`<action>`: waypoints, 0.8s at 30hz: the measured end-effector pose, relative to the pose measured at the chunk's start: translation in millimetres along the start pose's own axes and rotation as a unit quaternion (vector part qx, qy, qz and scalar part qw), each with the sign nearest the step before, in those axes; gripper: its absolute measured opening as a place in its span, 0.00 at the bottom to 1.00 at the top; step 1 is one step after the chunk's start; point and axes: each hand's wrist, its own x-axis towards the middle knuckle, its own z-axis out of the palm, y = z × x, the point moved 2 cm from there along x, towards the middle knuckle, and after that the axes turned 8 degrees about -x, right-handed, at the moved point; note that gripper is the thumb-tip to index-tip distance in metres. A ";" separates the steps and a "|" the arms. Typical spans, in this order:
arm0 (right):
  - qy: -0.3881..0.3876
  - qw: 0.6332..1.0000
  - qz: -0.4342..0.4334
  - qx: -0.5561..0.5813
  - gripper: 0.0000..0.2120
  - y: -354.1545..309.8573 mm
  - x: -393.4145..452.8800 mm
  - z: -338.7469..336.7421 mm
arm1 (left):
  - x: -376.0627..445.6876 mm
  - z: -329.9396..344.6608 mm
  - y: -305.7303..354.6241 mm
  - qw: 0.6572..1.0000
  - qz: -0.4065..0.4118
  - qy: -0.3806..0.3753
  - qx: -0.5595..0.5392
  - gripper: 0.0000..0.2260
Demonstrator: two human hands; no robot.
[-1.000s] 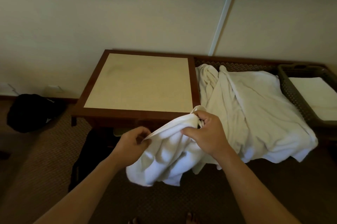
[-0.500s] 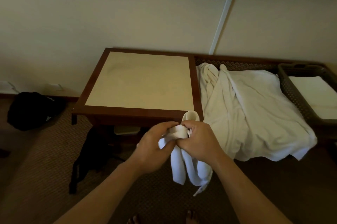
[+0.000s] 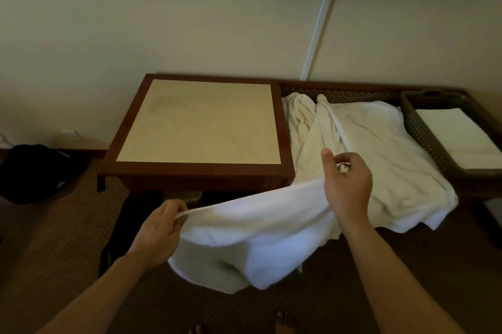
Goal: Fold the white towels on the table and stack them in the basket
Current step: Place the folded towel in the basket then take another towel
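Observation:
A white towel hangs spread between my two hands in front of the table's near edge. My left hand pinches its left corner low down. My right hand holds the other end higher up, fingers curled on the edge. Behind it a pile of white towels lies crumpled on the woven bench top. At the far right stands a dark basket with a folded white towel inside.
A square wooden table with a beige top stands against the wall on the left. A black bag lies on the carpet at the left, and dark fabric sits under the table. My toes show at the bottom.
My hands were together on the bunched towel half a second ago. They have moved apart, left hand down-left and right hand up-right, and the towel is now stretched open between them.

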 end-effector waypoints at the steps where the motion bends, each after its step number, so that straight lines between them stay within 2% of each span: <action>1: -0.008 1.000 0.003 -0.002 0.16 1.3 -2.7 4.3 | -0.9 0.2 -3.3 1.000 0.022 0.006 0.015 0.06; 3: -0.029 0.999 0.026 0.016 0.17 0.7 -6.5 10.5 | 0.1 -2.4 -8.5 0.998 0.051 0.016 0.035 0.03; 5: -0.071 0.994 0.061 0.048 0.14 3.2 -6.3 14.2 | 1.7 -5.7 -17.6 0.996 0.065 0.012 0.053 0.13; 7: -0.117 0.988 0.066 0.079 0.08 9.6 -7.6 18.6 | 3.0 -9.5 -28.9 0.996 0.066 0.026 0.048 0.17; 9: -0.138 0.985 0.048 0.094 0.07 18.0 -11.9 23.2 | 4.7 -13.2 -34.9 0.998 0.046 0.041 0.030 0.14; 11: -0.142 0.984 0.038 0.104 0.09 26.2 -14.6 27.6 | 6.3 -14.1 -41.6 0.999 0.025 0.040 0.022 0.08; 13: -0.149 0.983 0.033 0.104 0.10 30.4 -15.2 30.3 | 6.7 -14.0 -49.6 0.999 0.016 0.030 0.035 0.06; 18: -0.089 0.995 0.001 0.047 0.11 38.2 -14.6 30.9 | 19.0 -23.0 -50.0 0.999 0.004 0.041 0.007 0.05; 24: -0.036 0.999 -0.022 0.034 0.10 35.9 -30.5 35.9 | 35.4 -32.1 -53.9 0.998 0.018 0.055 0.022 0.07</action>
